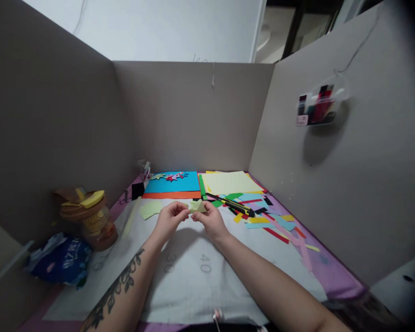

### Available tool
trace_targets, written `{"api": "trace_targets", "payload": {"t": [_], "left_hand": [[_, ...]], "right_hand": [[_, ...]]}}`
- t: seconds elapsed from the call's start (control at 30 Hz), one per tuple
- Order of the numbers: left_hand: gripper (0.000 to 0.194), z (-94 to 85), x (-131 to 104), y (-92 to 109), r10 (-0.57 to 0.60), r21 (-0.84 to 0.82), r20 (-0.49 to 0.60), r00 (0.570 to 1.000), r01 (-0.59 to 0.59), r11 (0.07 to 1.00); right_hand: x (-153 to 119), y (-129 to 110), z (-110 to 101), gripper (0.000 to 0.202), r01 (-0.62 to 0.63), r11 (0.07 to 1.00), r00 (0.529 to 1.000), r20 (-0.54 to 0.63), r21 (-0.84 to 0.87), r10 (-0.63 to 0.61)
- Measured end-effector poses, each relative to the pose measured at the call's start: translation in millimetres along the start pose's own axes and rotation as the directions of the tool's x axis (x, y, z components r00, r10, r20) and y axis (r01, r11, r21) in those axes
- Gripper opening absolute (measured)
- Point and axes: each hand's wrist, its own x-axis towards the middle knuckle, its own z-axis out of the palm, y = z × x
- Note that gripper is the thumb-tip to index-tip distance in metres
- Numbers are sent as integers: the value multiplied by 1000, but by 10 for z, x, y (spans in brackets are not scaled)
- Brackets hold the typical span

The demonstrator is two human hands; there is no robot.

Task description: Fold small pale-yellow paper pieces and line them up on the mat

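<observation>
Between my two hands, above the white sheet, is a small pale green piece of folded paper [198, 206]. My left hand [173, 216] pinches its left side with thumb and forefinger. On the other side, my right hand [211, 220] grips the paper, also with thumb and fingers closed. Flat on the sheet just left of my left hand lies another pale green paper piece [150, 210]. A black and yellow utility knife [232, 204] rests beyond my right hand, on top of scattered paper strips.
Coloured paper strips [276, 233] cover the right side. At the back lie blue paper [173, 183] bearing several small paper stars [173, 177] and a cream paper stack [230, 182]. A lidded brown container [98, 226] and a blue packet [64, 263] stand left. Grey panels [193, 115] enclose the table.
</observation>
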Motion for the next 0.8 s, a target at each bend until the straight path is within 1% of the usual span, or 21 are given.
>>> {"api": "trace_targets", "payload": {"t": [0.17,0.37,0.5,0.63,0.8], "left_hand": [[20,31,-8,-16,-6,-50,0,1000,6,999],[24,51,-8,6,-67,-55,35,997,69,996],[22,40,-6,12,-98,3,63,993,98,995],[22,46,-10,-6,-69,80,55,996,65,995],[19,64,-20,11,16,173,18,1000,-19,985]], "right_hand": [[-25,-25,30,19,13,997,999,-47,-70,-16],[7,1,-16,17,53,995,987,-145,-83,-65],[32,23,-46,18,63,994,979,-189,-86,-78],[45,45,-53,17,60,995,979,-189,-74,-73],[53,53,-53,18,54,997,979,-196,-48,-62]]}}
